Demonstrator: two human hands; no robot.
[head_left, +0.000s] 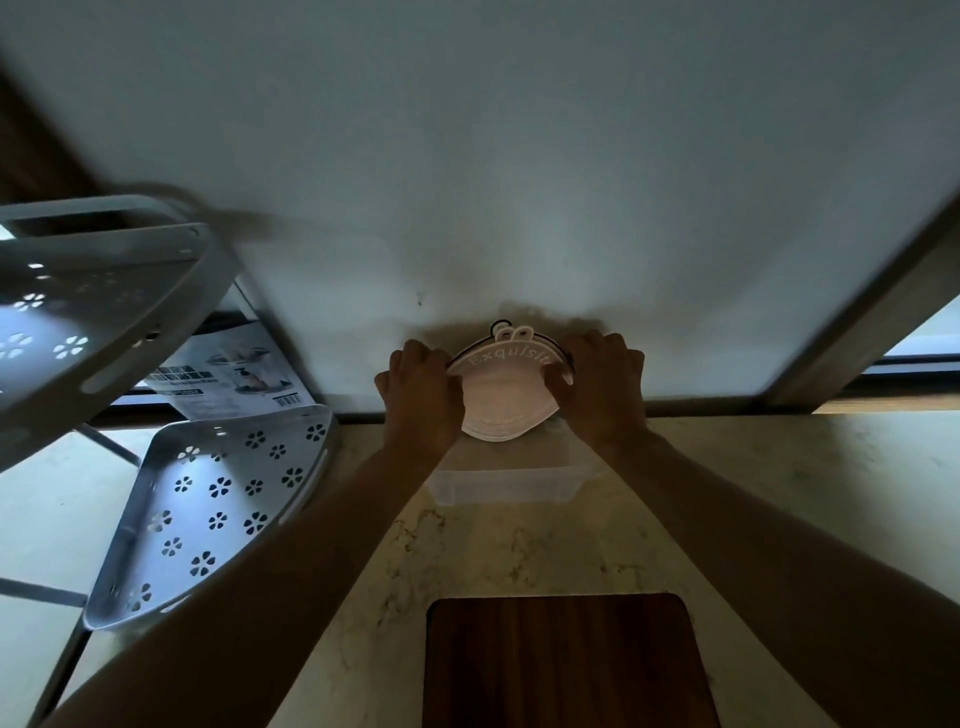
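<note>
Wooden board (566, 665): lies nearest the viewer on the desk, dark brown with rounded corners, between the two forearms.
Desk (519, 551): pale marbled stone surface running back to the wall.
Lower tray (218, 499): grey metal corner shelf punched with flower-shaped holes, to the left of the left forearm, part of a rack standing on the desk.
Clear container (498, 486): see-through plastic box on the desk beyond the board, directly under the hands.
Left hand (423, 395): fingers curled over the upper left edge of the pouch, gripping it.
Right hand (602, 387): fingers curled round the upper right edge of the pouch, thumb on its front, gripping it.
Pink pouch (501, 400): held up between both hands above the far part of the clear container, close to the wall; rounded shape, curved lettering "Exquisit…" across its top, dark rim along the upper edge.
Printed box (234, 374): white packaging with a product picture and a barcode, leaning behind the rack.
Upper tray (88, 312): second perforated grey shelf, higher up at far left, blurred.
Wall (493, 156): plain white, filling the background.
Frame (857, 332): dark slanted post at the right edge.
</note>
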